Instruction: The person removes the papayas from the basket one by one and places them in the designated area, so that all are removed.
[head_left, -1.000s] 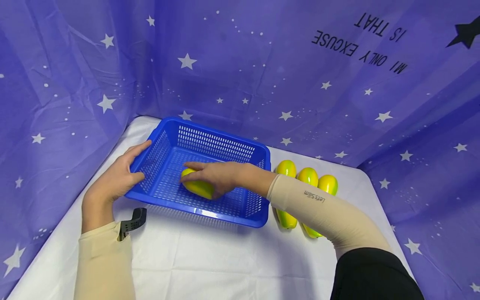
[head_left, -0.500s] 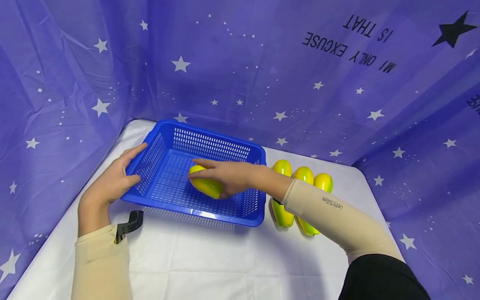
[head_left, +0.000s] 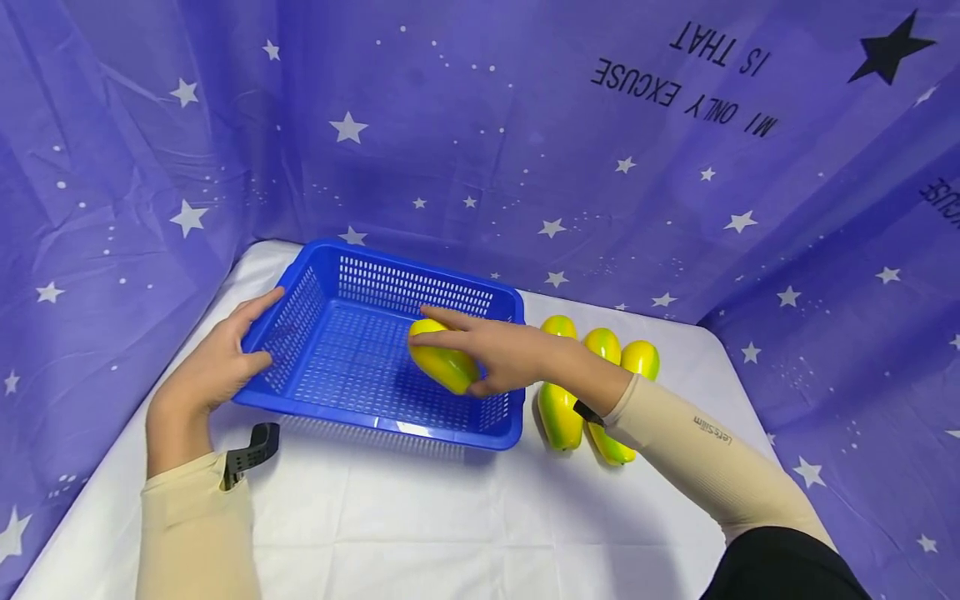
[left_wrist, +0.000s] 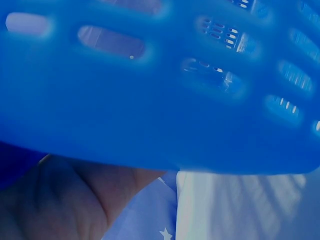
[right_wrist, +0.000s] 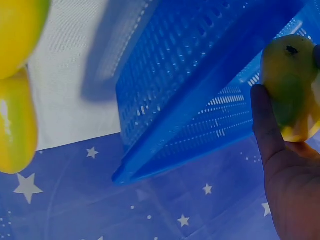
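My right hand holds a yellow-green mango over the right part of a blue plastic basket. In the right wrist view, the mango shows a dark stem spot, and a finger lies along its side. At the basket's left end, my left hand grips the rim, with thumb and index finger spread along it. Its other fingers are hidden behind the basket wall. The left wrist view is mostly filled by the basket's slotted wall, with part of the left hand beneath it.
Several more mangoes lie in two rows on the white cloth, right of the basket; my right forearm partly covers them. A purple curtain with stars surrounds the table at the back and sides.
My right hand has moved right within the basket, carrying the mango toward the right wall. My left hand keeps its place on the rim. The whole view has shifted slightly.
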